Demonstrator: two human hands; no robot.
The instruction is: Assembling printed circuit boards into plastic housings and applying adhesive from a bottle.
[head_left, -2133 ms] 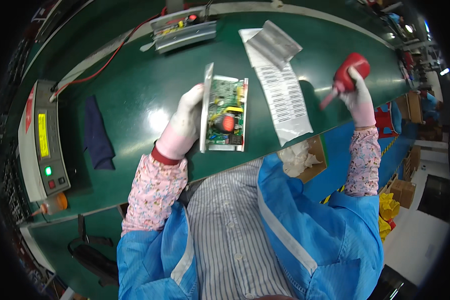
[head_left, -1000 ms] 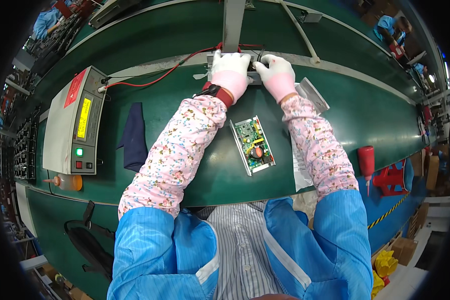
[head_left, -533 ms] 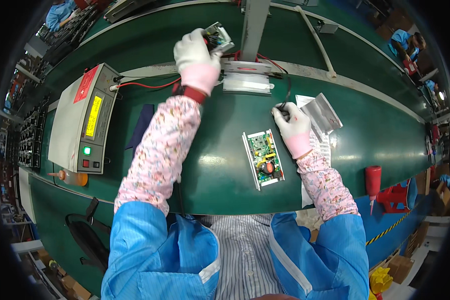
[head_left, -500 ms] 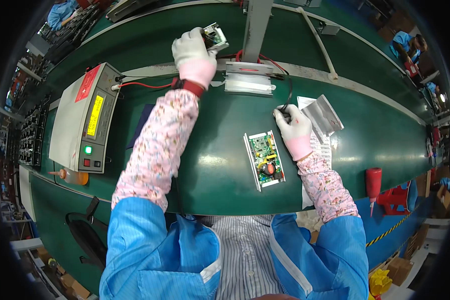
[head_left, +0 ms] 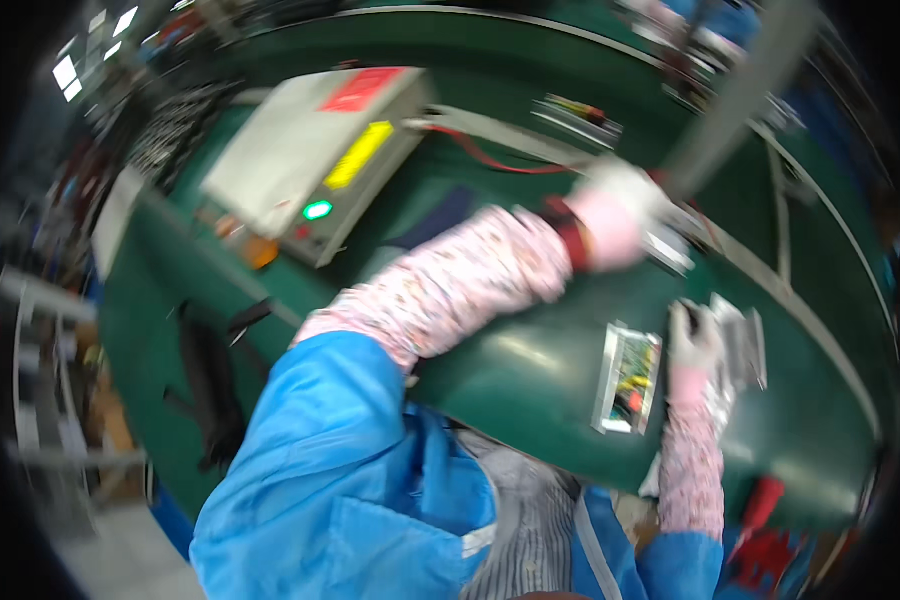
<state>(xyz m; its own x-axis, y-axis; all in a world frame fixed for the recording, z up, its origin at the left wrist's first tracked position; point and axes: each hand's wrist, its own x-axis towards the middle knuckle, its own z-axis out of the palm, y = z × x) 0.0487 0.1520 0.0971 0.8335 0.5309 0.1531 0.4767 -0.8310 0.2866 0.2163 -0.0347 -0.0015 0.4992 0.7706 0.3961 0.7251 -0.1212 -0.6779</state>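
Left hand, white-gloved: stretched far forward across the bench, badly blurred; cannot tell whether grasping or released. Right hand: fingers curled about a small dark item, too blurred to identify. Just left of the right hand, apart from it: green circuit board in a metal tray, flat on the bench, long axis running away from the body, far end leaning slightly right, red-topped component toward the near end. Well on the near side of the left hand. Beside the left hand, a silver bracket. Right of the right hand, a bent silver sheet. Farther left, a dark-blue cloth and a boxy instrument, yellow display lit. Beyond the bench rail, a second board unit.
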